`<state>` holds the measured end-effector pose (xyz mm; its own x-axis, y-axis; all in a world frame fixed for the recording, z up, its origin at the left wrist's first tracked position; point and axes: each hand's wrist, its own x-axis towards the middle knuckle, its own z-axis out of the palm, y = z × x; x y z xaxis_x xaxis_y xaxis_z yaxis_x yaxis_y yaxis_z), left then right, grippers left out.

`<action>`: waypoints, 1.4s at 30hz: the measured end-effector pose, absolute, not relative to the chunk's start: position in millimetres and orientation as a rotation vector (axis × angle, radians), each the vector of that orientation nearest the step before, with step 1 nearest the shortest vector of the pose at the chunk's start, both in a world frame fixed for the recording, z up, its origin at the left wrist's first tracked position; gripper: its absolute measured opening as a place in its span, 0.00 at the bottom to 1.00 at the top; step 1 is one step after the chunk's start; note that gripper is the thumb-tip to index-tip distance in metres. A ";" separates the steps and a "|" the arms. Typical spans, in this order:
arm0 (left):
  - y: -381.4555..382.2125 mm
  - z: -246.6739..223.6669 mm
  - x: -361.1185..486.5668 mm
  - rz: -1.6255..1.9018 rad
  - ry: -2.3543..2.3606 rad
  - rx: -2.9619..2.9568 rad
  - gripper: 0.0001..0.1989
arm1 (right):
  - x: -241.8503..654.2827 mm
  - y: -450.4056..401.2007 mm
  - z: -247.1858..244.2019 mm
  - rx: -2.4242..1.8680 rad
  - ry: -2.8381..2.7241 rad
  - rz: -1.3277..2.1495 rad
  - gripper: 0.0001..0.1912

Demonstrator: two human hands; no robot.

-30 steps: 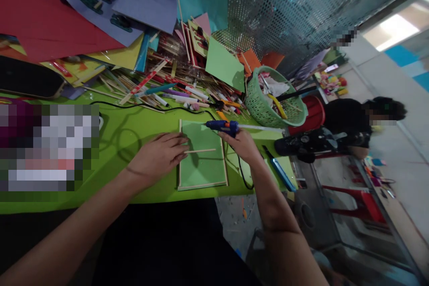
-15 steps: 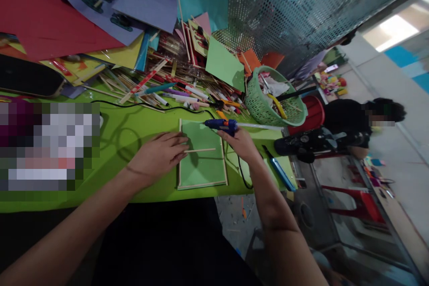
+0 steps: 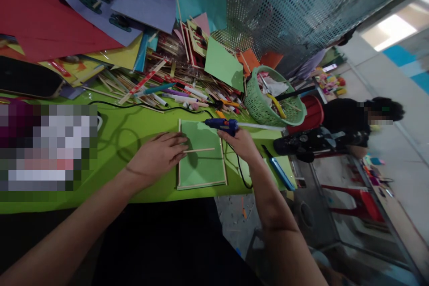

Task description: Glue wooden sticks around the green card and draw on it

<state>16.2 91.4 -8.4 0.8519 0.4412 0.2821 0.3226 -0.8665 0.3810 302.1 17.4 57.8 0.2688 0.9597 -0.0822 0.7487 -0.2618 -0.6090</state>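
A rectangle of green paper (image 3: 204,167) lies before me, edged with thin wooden sticks on its left, right and near sides. My left hand (image 3: 162,154) rests at its left edge, fingers closed on the end of a thin wooden stick (image 3: 203,150) that reaches across the paper. In my right hand (image 3: 241,143) is a blue hot glue gun (image 3: 219,124), its nozzle pointing left over the paper's far edge. A clear glue stick (image 3: 261,126) protrudes from the gun's back, and its black cord (image 3: 241,170) hangs down by the right hand.
A blue utility knife (image 3: 281,173) lies to the right. Behind stands a green basket (image 3: 268,105) of tools, beside heaped markers (image 3: 187,94), wooden sticks and coloured paper. A metal mesh panel (image 3: 258,13) backs the table. Another person (image 3: 348,120) is at the right.
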 end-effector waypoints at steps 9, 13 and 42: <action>91.1 -3.8 15.9 0.523 0.569 2.729 0.19 | 303.3 16.5 59.6 -2.114 -1.561 0.597 0.27; 92.0 -4.3 15.7 0.538 0.561 2.703 0.19 | 303.2 16.8 57.9 -2.141 -1.568 0.580 0.29; 91.4 -9.7 16.5 0.563 0.569 2.731 0.18 | 302.8 18.3 56.3 -2.180 -1.611 0.544 0.29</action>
